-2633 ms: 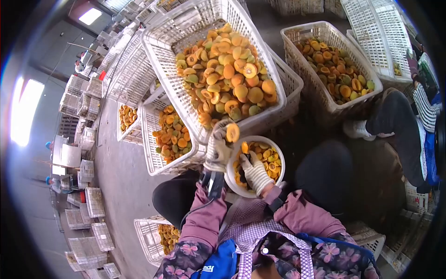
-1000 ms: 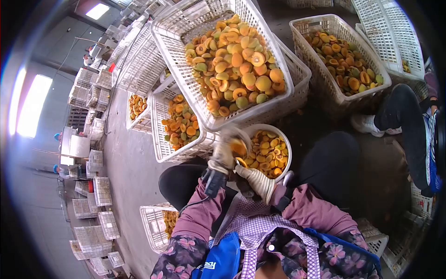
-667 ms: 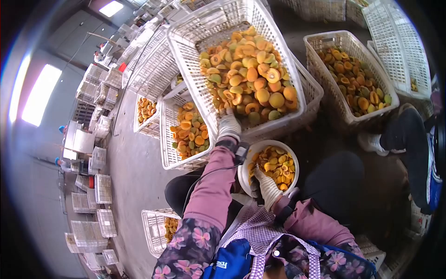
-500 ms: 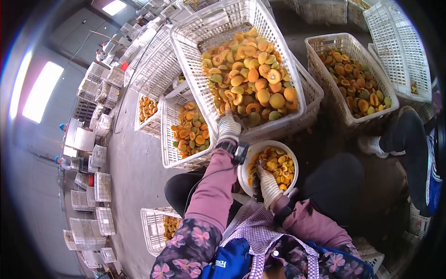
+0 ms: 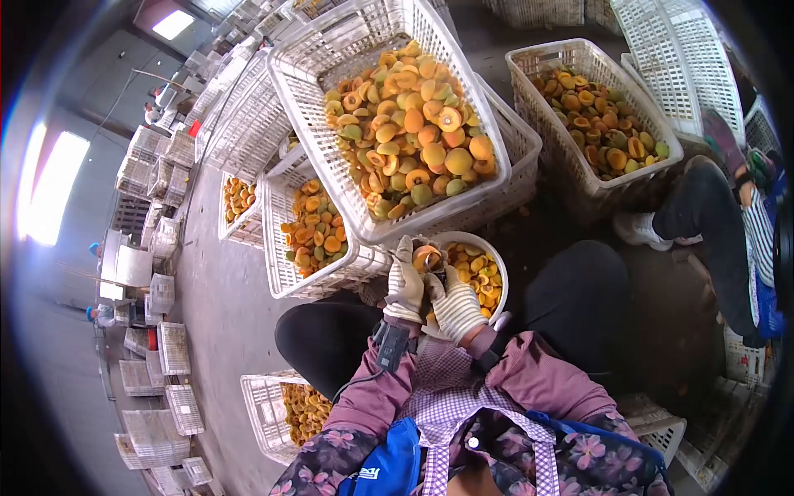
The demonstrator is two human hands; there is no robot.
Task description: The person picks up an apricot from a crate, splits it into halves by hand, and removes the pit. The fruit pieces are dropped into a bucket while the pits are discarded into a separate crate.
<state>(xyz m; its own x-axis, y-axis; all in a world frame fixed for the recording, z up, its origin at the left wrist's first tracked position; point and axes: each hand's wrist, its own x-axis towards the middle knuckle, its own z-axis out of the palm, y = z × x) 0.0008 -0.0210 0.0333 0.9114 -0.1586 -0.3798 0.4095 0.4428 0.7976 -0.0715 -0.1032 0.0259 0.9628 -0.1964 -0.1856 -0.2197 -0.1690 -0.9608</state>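
My left hand [image 5: 404, 281], in a whitish knit glove, holds a halved orange fruit [image 5: 427, 259] over the near edge of a round white bucket [image 5: 504, 285]. Right beside it, my right hand [image 5: 455, 307], in a striped glove, is closed at the fruit around something dark that I cannot make out. Yellow fruit pieces [image 5: 480, 269] lie in the bucket. Just beyond stands a large white crate [image 5: 285, 87] heaped with halved orange and green fruit [image 5: 413, 124].
Another fruit crate [image 5: 579, 178] stands at the right, near a seated co-worker's dark-trousered leg [image 5: 707, 240]. More fruit crates [image 5: 277, 277] stand at the left. A crate of brownish pieces [image 5: 265, 413] is at lower left. Stacked crates [image 5: 153, 413] line the far left.
My left hand has come back from the large crate to the bucket with a fruit. My right hand has moved left out of the bucket to meet it. The view has shifted slightly.
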